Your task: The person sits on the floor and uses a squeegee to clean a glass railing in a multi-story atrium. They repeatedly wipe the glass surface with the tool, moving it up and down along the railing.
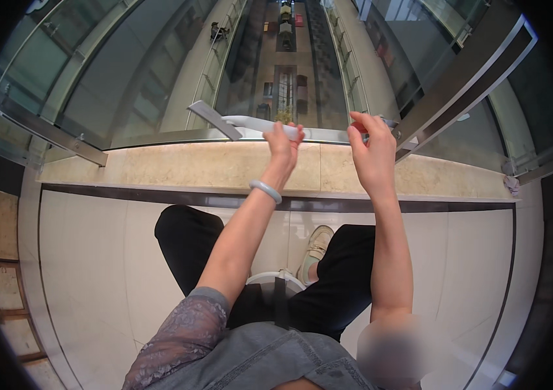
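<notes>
My left hand (281,144), below a pale bracelet (266,191), is closed around the white handle of a squeegee (214,121). Its flat grey head points to the left, tilted, above the far edge of the ledge by the glass; whether it touches the glass I cannot tell. To the right, my right hand (374,146) is raised with its fingers curved and the thumb apart, and nothing shows in its grasp. It is close to a metal post (465,88), beside a small fitting partly hidden behind the fingers.
A beige stone ledge (211,164) runs across in front of me, along the glass barrier. Another metal post (75,147) stands left. Far below lies a lower floor with seating. A crumpled cloth (511,186) rests at the ledge's right end. Between my legs is a round white rim (260,278).
</notes>
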Motion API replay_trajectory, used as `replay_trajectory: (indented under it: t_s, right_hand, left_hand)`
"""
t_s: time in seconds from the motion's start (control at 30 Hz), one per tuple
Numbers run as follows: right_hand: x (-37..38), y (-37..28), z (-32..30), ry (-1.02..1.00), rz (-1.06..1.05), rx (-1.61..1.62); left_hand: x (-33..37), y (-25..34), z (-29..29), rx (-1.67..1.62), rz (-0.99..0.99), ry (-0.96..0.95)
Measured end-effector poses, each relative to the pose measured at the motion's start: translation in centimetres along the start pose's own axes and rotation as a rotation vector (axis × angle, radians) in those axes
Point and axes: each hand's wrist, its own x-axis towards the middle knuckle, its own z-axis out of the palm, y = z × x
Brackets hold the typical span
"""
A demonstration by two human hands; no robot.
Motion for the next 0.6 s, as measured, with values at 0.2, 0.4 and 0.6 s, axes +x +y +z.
replay_trajectory:
  t_s: [0.2,0.4,0.6]
  right_hand:
    - [-0.1,-0.8,1.4,-0.015,-0.053,0.033]
    - [-0.3,-1.3,1.2,-0.040,-0.045,0.044]
    - [-0.3,-1.2,0.5,-0.045,-0.050,0.041]
  left_hand:
    - [-9.7,-10.4,2.7,0.425,0.139,-0.393]
    - [-6.5,-12.1,-0.5,0.388,0.150,-0.383]
    - [1.2,-1.4,-4.2,0.197,0.101,0.082]
